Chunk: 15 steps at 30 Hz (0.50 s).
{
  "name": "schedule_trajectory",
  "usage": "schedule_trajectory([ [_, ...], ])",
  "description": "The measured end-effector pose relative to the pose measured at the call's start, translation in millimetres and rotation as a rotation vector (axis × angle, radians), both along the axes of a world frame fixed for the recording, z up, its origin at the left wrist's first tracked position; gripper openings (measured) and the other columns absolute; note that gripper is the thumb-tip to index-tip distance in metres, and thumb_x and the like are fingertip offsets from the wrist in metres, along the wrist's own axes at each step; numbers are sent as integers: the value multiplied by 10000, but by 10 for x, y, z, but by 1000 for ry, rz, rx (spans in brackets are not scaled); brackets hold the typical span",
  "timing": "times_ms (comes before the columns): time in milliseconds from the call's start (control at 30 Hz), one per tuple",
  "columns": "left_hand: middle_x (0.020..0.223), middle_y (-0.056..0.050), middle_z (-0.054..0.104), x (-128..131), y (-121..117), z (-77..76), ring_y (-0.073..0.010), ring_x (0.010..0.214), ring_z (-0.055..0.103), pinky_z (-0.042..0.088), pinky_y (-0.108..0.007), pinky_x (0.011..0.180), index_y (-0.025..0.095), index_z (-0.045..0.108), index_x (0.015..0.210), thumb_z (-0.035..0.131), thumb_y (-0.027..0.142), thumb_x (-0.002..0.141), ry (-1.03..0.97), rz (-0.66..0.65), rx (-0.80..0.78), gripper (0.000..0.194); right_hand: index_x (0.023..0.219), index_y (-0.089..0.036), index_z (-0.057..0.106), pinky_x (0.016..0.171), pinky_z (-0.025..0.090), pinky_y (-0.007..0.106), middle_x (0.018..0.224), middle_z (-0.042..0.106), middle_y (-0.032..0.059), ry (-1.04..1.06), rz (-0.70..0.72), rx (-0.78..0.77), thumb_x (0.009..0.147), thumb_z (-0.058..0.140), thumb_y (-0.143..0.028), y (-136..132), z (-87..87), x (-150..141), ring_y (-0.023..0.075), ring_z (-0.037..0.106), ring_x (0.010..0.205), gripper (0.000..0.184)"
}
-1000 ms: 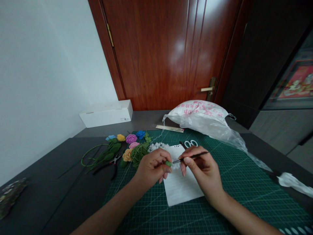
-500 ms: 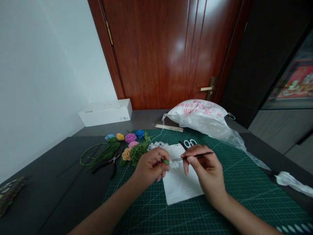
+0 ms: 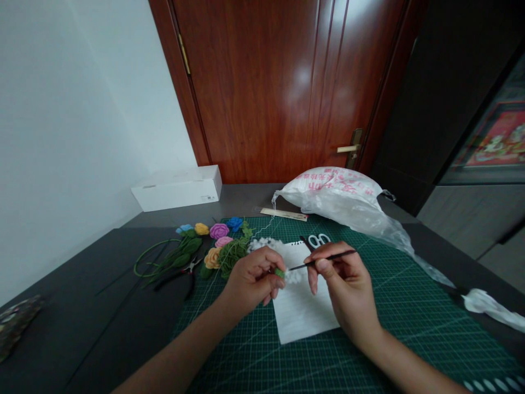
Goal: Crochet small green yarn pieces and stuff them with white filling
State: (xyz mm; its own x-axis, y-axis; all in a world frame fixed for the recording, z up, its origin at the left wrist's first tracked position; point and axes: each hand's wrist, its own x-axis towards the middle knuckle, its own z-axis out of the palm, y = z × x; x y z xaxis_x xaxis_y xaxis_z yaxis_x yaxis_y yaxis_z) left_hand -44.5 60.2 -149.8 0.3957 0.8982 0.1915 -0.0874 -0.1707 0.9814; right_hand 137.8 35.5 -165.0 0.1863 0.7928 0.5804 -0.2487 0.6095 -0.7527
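My left hand (image 3: 252, 279) is closed, pinching a small green crochet piece (image 3: 279, 272) between thumb and fingers. My right hand (image 3: 343, 284) is closed on a thin dark crochet hook (image 3: 324, 259), whose tip points left at the green piece. Both hands hover over a white lined sheet of paper (image 3: 301, 312) lying on a green cutting mat (image 3: 369, 334). A white fluffy piece (image 3: 266, 244) lies just behind my left hand, partly hidden.
Crocheted flowers (image 3: 219, 231) with green stems, a coil of green wire (image 3: 150, 256) and pliers (image 3: 186, 270) lie at the left. Scissors (image 3: 316, 239), a ruler (image 3: 284, 214), a white plastic bag (image 3: 334, 191) and a white box (image 3: 176, 189) sit behind, before a wooden door (image 3: 279, 87).
The hook's rear end has tilted slightly up and my right hand has shifted a little; my left hand keeps the green piece in nearly the same place.
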Motion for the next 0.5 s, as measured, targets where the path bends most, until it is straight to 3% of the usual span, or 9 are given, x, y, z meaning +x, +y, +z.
schedule_trajectory([
  [267,531,69,574,7,-6,-44,-78,391,531,388,-148,361,180,594,806,710,111,698,-1,-7,-27,174,866,-208,675,465,515,227,727,687,-29,-38,46,-14,941,720,-243,-8,14,-30,90,623,463,94],
  [500,591,52,614,2,-14,-45,-56,384,512,338,-131,350,177,590,810,722,133,705,3,11,-31,174,903,-222,658,464,538,231,821,709,-21,6,101,27,944,714,-229,13,-82,-112,92,650,484,70],
])
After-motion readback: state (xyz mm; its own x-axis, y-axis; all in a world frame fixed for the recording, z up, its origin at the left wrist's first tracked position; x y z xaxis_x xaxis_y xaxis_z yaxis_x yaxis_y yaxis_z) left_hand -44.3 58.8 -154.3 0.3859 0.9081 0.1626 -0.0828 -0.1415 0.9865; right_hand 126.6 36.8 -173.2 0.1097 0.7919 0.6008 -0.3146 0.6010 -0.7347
